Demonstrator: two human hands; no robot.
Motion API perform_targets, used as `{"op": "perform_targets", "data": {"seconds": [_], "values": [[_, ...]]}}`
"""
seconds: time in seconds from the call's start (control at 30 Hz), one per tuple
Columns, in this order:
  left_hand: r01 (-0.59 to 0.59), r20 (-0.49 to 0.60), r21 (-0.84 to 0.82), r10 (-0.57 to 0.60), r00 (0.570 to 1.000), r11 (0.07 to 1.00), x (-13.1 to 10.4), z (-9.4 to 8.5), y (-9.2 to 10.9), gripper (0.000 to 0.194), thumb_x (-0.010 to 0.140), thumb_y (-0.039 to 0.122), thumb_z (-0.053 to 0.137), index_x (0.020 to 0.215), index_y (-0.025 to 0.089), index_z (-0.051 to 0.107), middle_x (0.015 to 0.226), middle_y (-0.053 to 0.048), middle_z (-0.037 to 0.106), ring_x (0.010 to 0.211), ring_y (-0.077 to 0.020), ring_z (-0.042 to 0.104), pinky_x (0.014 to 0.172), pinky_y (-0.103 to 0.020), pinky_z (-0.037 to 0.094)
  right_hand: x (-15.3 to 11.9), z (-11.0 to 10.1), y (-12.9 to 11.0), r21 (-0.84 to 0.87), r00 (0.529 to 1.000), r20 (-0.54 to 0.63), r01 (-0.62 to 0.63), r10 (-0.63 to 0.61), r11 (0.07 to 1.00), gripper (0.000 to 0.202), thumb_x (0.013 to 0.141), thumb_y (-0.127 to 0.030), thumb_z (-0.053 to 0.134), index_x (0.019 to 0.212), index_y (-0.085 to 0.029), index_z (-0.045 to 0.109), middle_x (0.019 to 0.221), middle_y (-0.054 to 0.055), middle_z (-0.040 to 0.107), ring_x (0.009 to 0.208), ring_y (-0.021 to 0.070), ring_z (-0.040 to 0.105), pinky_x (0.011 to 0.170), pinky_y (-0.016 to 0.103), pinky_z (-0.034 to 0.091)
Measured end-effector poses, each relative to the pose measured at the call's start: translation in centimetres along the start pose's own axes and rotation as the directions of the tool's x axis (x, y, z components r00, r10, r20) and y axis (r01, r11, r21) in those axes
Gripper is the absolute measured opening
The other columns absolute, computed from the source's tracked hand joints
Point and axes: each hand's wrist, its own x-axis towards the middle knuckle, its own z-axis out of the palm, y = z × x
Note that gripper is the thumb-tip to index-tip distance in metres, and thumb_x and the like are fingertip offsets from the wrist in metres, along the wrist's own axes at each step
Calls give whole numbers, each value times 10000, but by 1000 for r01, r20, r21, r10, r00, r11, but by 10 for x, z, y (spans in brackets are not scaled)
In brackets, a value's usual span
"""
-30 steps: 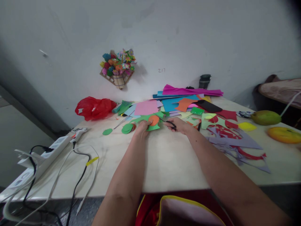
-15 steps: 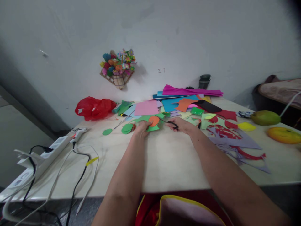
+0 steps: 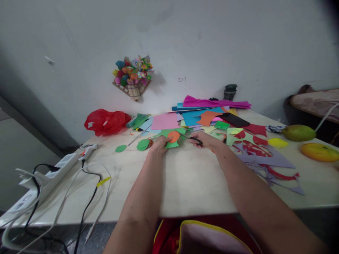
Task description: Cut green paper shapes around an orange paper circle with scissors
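My left hand [image 3: 160, 144] is closed on a sheet of green paper [image 3: 173, 144], with an orange paper circle [image 3: 173, 137] pinched on top of it. The green sheet has an irregular cut outline. In my right hand [image 3: 203, 139] are black-handled scissors [image 3: 196, 140], their blades pointing left to the green sheet's right edge. Just left of my left hand lies a small stack of green paper circles [image 3: 143, 144] with orange ones under it. A single green circle [image 3: 121, 148] lies farther left.
Coloured sheets, among them a pink sheet [image 3: 165, 121], cover the table's back. Purple and red scraps [image 3: 265, 155] lie at right, near two mangoes [image 3: 299, 132]. A red plastic bag [image 3: 106, 121] sits back left. A power strip [image 3: 50, 180] and cables run along the left edge.
The scissors and my right hand have shifted very slightly. The green sheet has turned a little under the orange circle, while my left hand keeps its hold.
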Motion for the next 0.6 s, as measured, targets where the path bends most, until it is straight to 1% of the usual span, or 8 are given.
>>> {"op": "perform_targets", "data": {"seconds": [0.1,0.23,0.37,0.5,0.53,0.6], "values": [[-8,-12,2,8,1000,1000,-4,3,1,115,739,-22,646,839,28,673,734,-157,728,776,-279,733,741,-356,591,-1,-1,0,0,1000,11,5,-5,1000,398,667,-466,694,527,-202,431,482,-46,424,412,63,372,429,235,252],[-10,-1,1,10,1000,1000,-8,6,1,104,765,-30,606,818,29,674,723,-161,726,818,-291,728,801,-375,578,1,-2,3,23,1000,14,-3,3,1000,373,684,-442,681,531,-201,440,487,-39,431,415,68,381,420,234,244],[-17,-26,2,17,1000,1000,-9,7,1,123,729,-38,625,777,71,659,688,-119,715,743,-264,724,771,-368,592,4,-3,8,49,999,32,-9,8,999,364,701,-426,670,529,-200,442,488,-28,445,413,65,378,413,231,236],[-43,-80,-20,41,996,999,-9,7,1,210,676,-60,662,673,136,585,632,-74,680,711,-252,727,767,-369,604,7,-4,11,51,999,49,-19,16,999,377,723,-426,662,528,-200,432,471,-25,439,399,65,372,404,231,234],[-40,-80,-20,39,996,999,-8,7,1,223,670,-59,668,666,143,575,634,-73,680,724,-256,731,768,-373,606,7,-4,11,53,998,54,-20,18,998,372,726,-423,657,529,-199,434,469,-24,439,395,64,372,401,230,232],[-24,-45,-8,24,999,1000,-8,7,0,204,670,-44,681,686,136,587,667,-88,697,770,-273,737,774,-387,607,7,-4,10,61,997,69,-23,19,998,352,730,-413,636,533,-197,439,471,-20,445,392,64,379,395,226,229]]}}
